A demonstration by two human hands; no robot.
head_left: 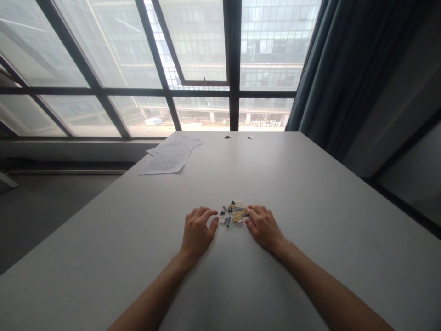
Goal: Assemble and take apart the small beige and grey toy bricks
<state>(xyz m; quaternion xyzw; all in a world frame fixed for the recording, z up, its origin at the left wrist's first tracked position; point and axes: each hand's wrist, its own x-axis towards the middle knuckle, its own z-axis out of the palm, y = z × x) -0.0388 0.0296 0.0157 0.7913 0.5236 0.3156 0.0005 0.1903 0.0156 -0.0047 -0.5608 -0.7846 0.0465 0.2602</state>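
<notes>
Left hand [198, 230] released, just beside bricks [239, 215]. Right hand [263, 226] loose, thumb and fingers parted at their right side; can't tell if touching. Bricks on table [227, 285] midway between side edges. Papers [168, 158] near far left corner.

Small studded plastic bricks [238, 216] in tan, white, grey and black; plain white rectangular tabletop [241, 174]; white paper sheets [168, 158] lined with dark print; dark blue-grey fabric curtain [334, 69]; black metal window frame [234, 69]
</notes>
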